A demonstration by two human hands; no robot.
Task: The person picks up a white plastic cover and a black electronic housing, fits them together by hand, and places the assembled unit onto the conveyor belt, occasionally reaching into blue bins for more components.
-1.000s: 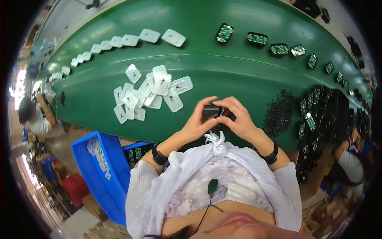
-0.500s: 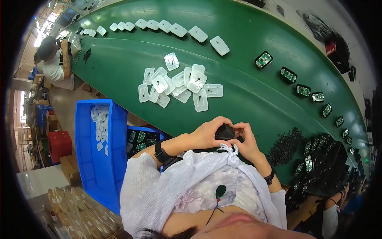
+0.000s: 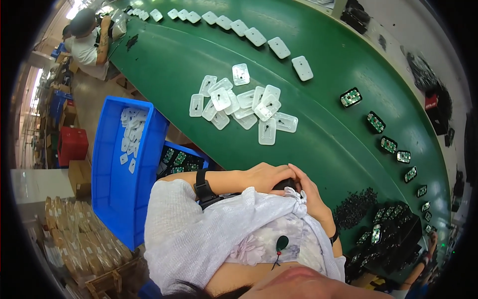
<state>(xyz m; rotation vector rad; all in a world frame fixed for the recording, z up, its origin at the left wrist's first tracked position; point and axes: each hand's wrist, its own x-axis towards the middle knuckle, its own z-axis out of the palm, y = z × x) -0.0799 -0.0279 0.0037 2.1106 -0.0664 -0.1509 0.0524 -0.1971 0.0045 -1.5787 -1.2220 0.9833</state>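
Observation:
Close to my body, at the near edge of the green bench, both my hands are closed around a small black plastic case [image 3: 285, 184]. My left hand [image 3: 266, 177] wraps it from the left, its fingers bent over the top. From the right, my right hand [image 3: 309, 194] presses against it with the fingers folded together. Most of the case is hidden by the hands, so its inside does not show. Beyond them lies a loose pile of white plastic covers [image 3: 245, 107], some overlapping. To the right is a scattered heap of small black parts [image 3: 354, 208].
A curved green conveyor belt [image 3: 318, 107] carries a row of white covers [image 3: 302, 68] and black cases with green circuit boards [image 3: 388, 145]. More board cases [image 3: 383, 224] are heaped at right. A blue bin [image 3: 99, 164] stands at left. Co-workers are at far left and lower right.
My hands have closed further over the black case and drawn it slightly nearer my body, covering more of it. The whole view has shifted, and the belt's row appears further right.

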